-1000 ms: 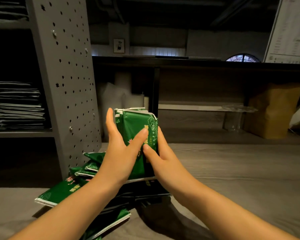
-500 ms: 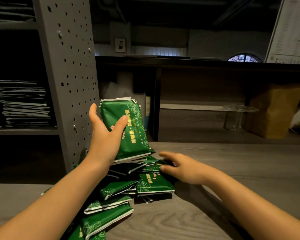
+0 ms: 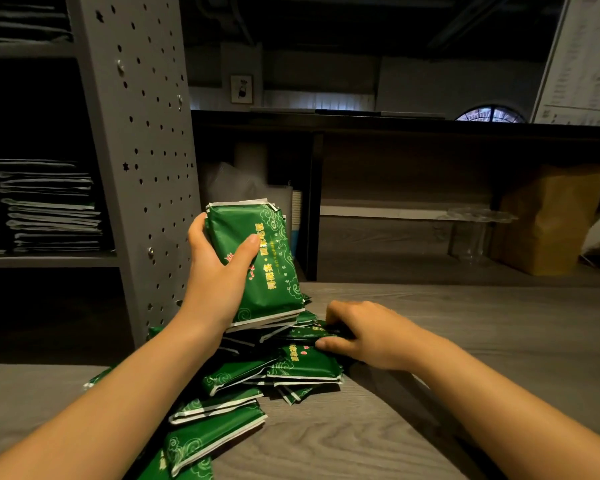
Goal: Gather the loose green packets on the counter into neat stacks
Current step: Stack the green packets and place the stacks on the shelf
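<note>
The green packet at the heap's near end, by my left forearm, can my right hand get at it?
Probably yes. That packet lies uncovered on the counter, beside the left forearm, not under it. The right hand is pinching another packet, though.

Grey wood-grain counter, loose green packets heaped in an overlapping sprawl at its left, perforated grey post seemingly standing at its far-left edge.
</note>
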